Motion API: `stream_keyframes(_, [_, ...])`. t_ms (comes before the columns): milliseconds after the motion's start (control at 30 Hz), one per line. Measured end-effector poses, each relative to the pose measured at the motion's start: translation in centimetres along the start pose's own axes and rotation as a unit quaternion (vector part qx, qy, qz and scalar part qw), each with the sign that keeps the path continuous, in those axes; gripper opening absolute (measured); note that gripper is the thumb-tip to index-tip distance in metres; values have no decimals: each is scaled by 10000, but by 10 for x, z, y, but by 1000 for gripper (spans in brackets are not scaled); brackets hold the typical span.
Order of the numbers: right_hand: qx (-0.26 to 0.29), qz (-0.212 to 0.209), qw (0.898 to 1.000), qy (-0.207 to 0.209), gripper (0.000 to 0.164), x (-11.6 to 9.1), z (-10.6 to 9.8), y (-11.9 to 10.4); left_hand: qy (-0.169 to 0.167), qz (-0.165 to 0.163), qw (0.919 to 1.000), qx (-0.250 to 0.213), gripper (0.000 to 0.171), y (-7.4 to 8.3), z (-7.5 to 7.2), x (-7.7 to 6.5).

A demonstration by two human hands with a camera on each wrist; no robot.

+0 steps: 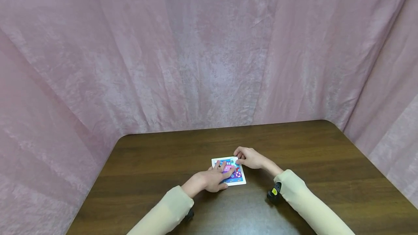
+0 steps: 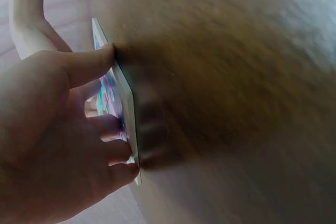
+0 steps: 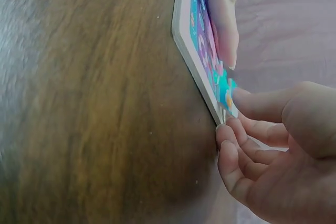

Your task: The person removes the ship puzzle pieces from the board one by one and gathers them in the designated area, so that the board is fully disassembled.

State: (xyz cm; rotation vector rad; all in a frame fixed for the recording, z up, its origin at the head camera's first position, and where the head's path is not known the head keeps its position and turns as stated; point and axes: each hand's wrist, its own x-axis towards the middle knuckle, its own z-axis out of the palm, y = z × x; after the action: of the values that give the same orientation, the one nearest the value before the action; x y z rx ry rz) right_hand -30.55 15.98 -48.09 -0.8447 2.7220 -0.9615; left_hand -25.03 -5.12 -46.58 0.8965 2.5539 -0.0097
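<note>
A small jigsaw puzzle with a white rim (image 1: 240,183) and a colourful blue, pink and purple picture lies flat on the table. My left hand (image 1: 213,180) rests across its left side with fingers spread over the picture; in the left wrist view the thumb (image 2: 94,65) touches the board's edge. At the far right corner, my right hand (image 1: 250,158) pinches a blue puzzle piece (image 3: 228,97) with an orange spot. The right wrist view shows this piece tilted up from the board, its thumb on top and other fingers at the corner. My left hand covers part of the picture.
The brown wooden table (image 1: 156,155) extends around the puzzle, with rounded far corners. A pink curtain (image 1: 209,53) hangs behind it and along both sides. Each forearm wears a pale sleeve, with a dark device (image 1: 274,192) strapped at the right wrist.
</note>
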Motion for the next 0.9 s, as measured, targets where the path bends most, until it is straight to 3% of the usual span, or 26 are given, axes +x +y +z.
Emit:
stream_keyframes(133, [130,19,9999,106,8,1,0,1,23,24,10000,35,65,1,0,0])
stream_keyframes(367, [468,110,9982,347,8,4,1,0,34,-58,9999,77,63,3,0,-2])
stream_keyframes(567, [953,537,9927,498,8,3,0,1,13,-79,9999,108,60,4,2,-1])
stream_keyframes(733, [1185,835,9876,599,8,0,-3,3,-97,-58,9997,-214,60,-2,11,4])
stream_keyframes(900, [1379,853,9853,541,10,-4,-7,7,-19,-34,9995,-307,61,-10,23,12])
